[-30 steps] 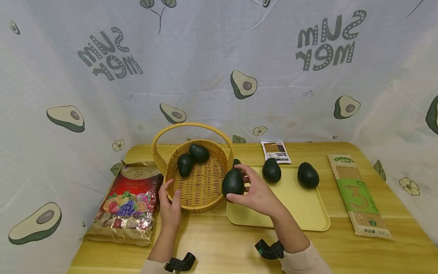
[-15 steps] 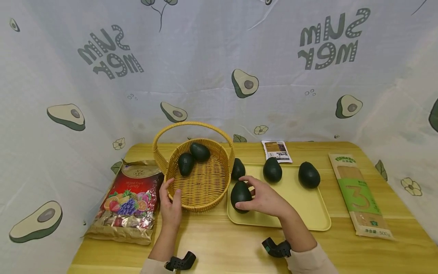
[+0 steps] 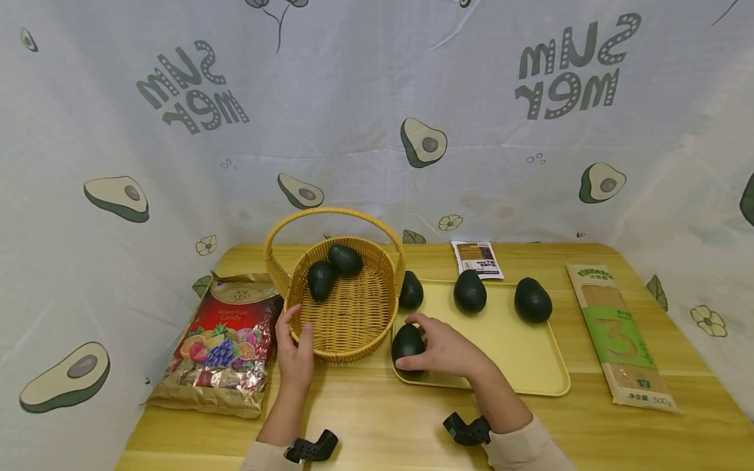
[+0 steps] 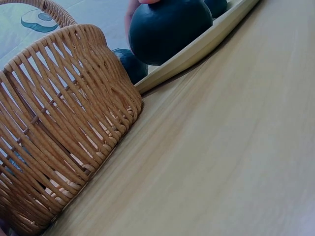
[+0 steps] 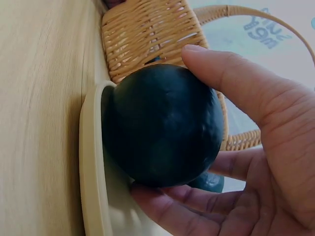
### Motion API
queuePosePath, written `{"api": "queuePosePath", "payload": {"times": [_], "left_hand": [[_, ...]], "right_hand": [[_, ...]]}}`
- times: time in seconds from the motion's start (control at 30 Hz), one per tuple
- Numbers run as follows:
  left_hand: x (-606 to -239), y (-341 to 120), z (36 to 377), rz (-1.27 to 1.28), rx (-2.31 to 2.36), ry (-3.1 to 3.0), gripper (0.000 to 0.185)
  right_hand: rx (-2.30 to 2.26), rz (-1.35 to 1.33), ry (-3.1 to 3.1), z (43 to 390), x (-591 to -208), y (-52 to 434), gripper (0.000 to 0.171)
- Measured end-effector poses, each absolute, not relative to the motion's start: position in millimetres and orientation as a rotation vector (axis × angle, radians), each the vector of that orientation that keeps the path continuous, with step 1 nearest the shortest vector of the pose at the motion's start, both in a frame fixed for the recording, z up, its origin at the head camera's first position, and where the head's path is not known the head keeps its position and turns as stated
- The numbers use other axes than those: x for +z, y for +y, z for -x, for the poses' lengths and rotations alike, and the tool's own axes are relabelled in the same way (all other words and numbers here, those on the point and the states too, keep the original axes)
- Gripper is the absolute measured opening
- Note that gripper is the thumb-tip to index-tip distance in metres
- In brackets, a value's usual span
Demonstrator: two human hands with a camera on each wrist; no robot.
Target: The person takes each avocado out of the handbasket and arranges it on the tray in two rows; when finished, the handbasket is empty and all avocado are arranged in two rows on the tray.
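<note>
right hand (image 3: 446, 350): fingers and thumb curled round an avocado (image 3: 408, 345), grasping it; clear in right wrist view (image 5: 162, 123)
held avocado: sitting on the yellow tray (image 3: 530, 373) at its front-left corner, just beside the basket
left hand (image 3: 296, 356): fingers fairly straight, laid against the front-left outer wall of the wicker basket (image 3: 347, 320); grasping nothing
basket: left-centre of the table (image 3: 383, 425), handle upright; two avocados inside, toward the back, touching each other (image 3: 321, 280) (image 3: 345, 259)
tray: right of the basket, touching or nearly so; three more avocados along its back edge (image 3: 411, 291) (image 3: 470, 292) (image 3: 533, 300)
candy bag (image 3: 220, 343): left edge of the table, lying flat
small packet (image 3: 476, 258): behind the tray, near the table's back edge
noodle pack (image 3: 618, 333): right edge of the table, lying flat, apart from the tray
</note>
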State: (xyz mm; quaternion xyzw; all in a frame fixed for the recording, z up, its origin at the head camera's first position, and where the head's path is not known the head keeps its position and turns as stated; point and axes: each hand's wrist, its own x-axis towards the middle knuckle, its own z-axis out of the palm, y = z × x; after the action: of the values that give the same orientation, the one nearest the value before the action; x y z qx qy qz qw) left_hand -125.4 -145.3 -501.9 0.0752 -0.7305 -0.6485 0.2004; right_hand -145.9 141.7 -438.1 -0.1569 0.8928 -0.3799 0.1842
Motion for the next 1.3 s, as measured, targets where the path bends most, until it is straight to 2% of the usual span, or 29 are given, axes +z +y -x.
{"api": "queuePosePath", "payload": {"times": [0.37, 1.3], "left_hand": [[-501, -145, 126, -0.212, -1.810, -2.040, 0.041], [-502, -145, 126, -0.194, -1.818, -2.026, 0.041]], "right_hand": [[-1.065, 0.397, 2.422, 144, -431, 146, 0.095], [-1.073, 0.417, 2.388, 144, -430, 152, 0.089]]}}
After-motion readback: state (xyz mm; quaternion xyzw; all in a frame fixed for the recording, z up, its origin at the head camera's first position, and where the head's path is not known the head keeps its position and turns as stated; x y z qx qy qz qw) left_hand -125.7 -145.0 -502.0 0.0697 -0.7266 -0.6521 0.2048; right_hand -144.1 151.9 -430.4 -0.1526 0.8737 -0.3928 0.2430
